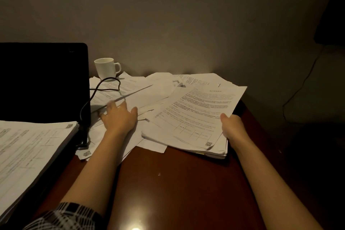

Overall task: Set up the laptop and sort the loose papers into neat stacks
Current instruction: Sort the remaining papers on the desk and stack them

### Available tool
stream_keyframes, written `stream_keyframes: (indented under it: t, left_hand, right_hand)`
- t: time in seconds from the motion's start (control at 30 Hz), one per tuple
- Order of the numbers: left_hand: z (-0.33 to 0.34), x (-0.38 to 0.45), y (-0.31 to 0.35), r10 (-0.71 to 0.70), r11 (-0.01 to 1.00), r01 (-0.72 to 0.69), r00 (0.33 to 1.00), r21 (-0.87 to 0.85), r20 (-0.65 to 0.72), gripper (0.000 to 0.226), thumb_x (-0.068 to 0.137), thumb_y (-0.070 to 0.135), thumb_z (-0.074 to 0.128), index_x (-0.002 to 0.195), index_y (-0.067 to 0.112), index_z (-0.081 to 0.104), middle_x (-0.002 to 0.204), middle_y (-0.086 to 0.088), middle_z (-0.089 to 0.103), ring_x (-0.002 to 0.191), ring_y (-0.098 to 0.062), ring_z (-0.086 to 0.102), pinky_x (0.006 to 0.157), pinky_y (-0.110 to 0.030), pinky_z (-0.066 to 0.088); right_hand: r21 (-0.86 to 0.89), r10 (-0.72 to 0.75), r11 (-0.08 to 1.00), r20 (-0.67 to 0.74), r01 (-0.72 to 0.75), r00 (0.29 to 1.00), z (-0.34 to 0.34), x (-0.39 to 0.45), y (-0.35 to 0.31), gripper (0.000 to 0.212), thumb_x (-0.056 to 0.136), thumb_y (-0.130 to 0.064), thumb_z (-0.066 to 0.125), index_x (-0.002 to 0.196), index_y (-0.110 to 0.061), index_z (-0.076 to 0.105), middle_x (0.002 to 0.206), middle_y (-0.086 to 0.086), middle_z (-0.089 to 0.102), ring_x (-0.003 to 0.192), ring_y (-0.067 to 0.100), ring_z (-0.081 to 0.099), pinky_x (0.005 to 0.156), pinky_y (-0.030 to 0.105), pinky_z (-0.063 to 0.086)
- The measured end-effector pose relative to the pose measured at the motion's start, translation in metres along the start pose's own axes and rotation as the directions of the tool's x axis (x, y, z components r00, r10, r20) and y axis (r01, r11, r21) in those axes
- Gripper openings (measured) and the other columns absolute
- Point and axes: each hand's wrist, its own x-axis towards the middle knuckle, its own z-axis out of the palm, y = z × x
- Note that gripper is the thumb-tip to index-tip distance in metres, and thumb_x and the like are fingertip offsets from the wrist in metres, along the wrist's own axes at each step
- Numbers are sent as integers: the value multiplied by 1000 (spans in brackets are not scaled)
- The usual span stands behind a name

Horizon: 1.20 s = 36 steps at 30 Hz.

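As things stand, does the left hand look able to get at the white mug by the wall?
Probably yes. The left hand lies open on the loose papers, and the white mug stands beyond it near the laptop. Only flat sheets and a low black cable lie between; nothing tall blocks the way.

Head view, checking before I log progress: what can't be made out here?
- Laptop keyboard: covered by a paper stack; the frame's left edge cuts both.
- Sheet text: too small.
- Left hand fingertips: motion-blurred.
- Right hand fingers: under the gripped stack.
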Motion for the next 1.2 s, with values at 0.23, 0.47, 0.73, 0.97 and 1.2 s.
stream_keyframes:
  t: [0.23,0.47,0.73,0.97,1.2]
  left_hand:
    - [-8,15,-14,-127,990,130,991,49,-52,57,97,48,37,143,14,40,158,-16,-1,143,-39,6,111,-50,24]
    - [-2,29,-23,-82,997,82,997,-17,-6,54,97,46,36,138,10,39,141,-19,42,130,-35,39,100,-46,40]
    - [-6,27,-19,-132,991,133,989,-4,66,66,100,47,29,147,1,26,159,-11,12,144,-29,16,109,-44,29]
    - [-15,31,-13,-50,995,45,997,-85,-60,53,101,41,33,134,2,49,148,-7,39,135,-29,33,107,-44,32]
    - [-42,-16,51,445,896,-426,860,126,-251,44,96,42,47,121,8,63,130,-1,58,118,-21,47,91,-35,41]
  right_hand:
    - [-11,-9,1000,5,9,1000,0,2,2,35,103,-21,34,128,-4,52,121,12,59,90,23,55,72,32,43]
    - [-1,-4,1000,7,4,1000,2,5,2,35,103,-22,34,129,-5,51,122,12,59,92,24,56,76,35,48]
    - [-16,-33,999,2,33,999,3,5,3,34,103,-22,34,127,-5,53,119,12,60,91,25,57,75,35,48]
    - [-12,-36,999,4,36,999,3,5,3,35,103,-21,34,129,-5,51,124,11,59,93,23,56,74,32,45]
    - [-14,-59,998,18,59,998,4,4,1,35,103,-19,35,131,-6,51,127,11,58,99,25,57,76,33,46]
